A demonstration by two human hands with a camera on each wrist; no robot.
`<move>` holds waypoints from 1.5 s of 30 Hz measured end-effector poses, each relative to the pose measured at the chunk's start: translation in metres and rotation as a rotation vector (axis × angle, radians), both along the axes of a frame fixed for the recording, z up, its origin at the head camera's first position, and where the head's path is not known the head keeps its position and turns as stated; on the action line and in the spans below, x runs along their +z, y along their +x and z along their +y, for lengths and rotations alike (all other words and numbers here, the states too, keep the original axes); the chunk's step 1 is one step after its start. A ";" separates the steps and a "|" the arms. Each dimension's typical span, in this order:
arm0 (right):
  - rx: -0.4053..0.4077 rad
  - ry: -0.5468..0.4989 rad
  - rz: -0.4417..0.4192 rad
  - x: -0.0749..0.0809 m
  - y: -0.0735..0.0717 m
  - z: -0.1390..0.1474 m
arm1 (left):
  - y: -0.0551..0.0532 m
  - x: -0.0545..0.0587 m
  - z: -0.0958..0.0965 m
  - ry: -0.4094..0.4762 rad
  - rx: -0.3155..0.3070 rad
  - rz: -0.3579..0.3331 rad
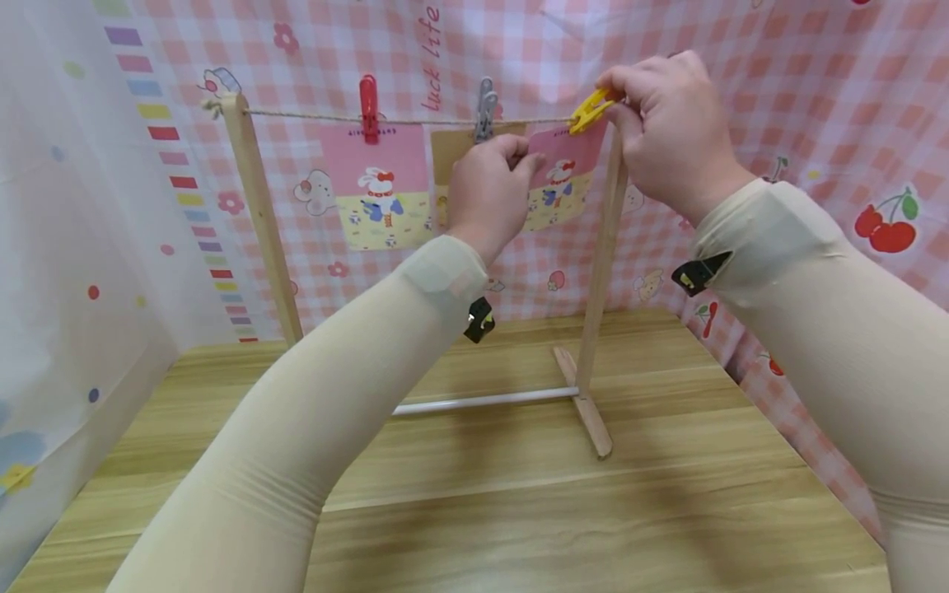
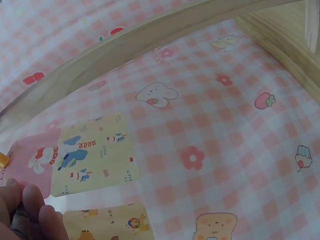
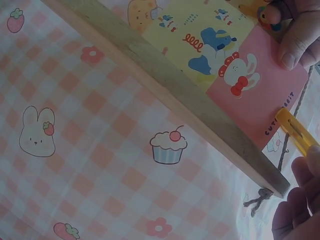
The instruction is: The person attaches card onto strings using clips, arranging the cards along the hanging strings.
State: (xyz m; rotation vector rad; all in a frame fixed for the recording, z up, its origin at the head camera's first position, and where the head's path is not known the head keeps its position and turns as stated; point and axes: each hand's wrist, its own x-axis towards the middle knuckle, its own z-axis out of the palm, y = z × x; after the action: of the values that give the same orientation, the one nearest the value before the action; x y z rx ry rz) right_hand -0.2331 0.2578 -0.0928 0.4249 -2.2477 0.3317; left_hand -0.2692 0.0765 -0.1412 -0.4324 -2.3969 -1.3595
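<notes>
My right hand (image 1: pixel 678 132) pinches a yellow clothespin (image 1: pixel 591 111), whose jaws are at the rope and the top edge of a pink-and-yellow rabbit card (image 1: pixel 561 177). My left hand (image 1: pixel 492 196) pinches that card near its upper left corner; the thumb lies on the pink part in the right wrist view. Left of it a grey clothespin (image 1: pixel 485 109) is clipped on the rope above a tan card (image 1: pixel 445 156), partly hidden behind my left hand. Farther left, a red clothespin (image 1: pixel 368 109) holds another rabbit card (image 1: pixel 380 185) on the rope (image 1: pixel 296 116).
The rope runs between a left wooden post (image 1: pixel 261 214) and a right wooden post (image 1: pixel 602 272). A white rod (image 1: pixel 485 401) joins the stand low down, above the wooden table (image 1: pixel 474 527). Pink checked cloth (image 1: pixel 460 280) hangs close behind the stand.
</notes>
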 end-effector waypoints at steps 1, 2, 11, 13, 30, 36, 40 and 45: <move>0.001 0.002 0.000 0.000 0.000 0.000 | 0.000 0.000 0.000 -0.002 0.000 -0.001; 0.001 0.000 -0.002 0.000 0.000 0.000 | 0.000 0.000 0.000 -0.002 0.001 -0.002; -0.014 -0.008 -0.033 0.002 0.003 0.000 | -0.002 -0.002 0.001 -0.004 0.009 0.018; -0.017 -0.011 -0.045 0.001 0.003 0.000 | -0.002 -0.003 0.001 -0.003 0.005 0.019; -0.011 -0.001 -0.063 0.000 0.005 0.000 | 0.001 -0.004 0.000 -0.011 0.005 0.005; -0.003 0.000 -0.052 -0.001 0.003 0.000 | -0.001 -0.004 0.001 -0.028 0.016 0.011; 0.001 0.004 -0.045 -0.003 0.002 0.001 | -0.001 -0.004 0.000 -0.028 0.017 0.007; 0.003 0.008 -0.046 -0.003 0.002 0.001 | 0.000 -0.004 0.000 -0.017 0.012 0.011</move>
State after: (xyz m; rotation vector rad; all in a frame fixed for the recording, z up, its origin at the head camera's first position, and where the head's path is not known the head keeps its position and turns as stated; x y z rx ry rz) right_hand -0.2312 0.2589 -0.0962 0.4286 -2.2940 0.3375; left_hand -0.2693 0.0763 -0.1456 -0.4281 -2.4002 -1.3290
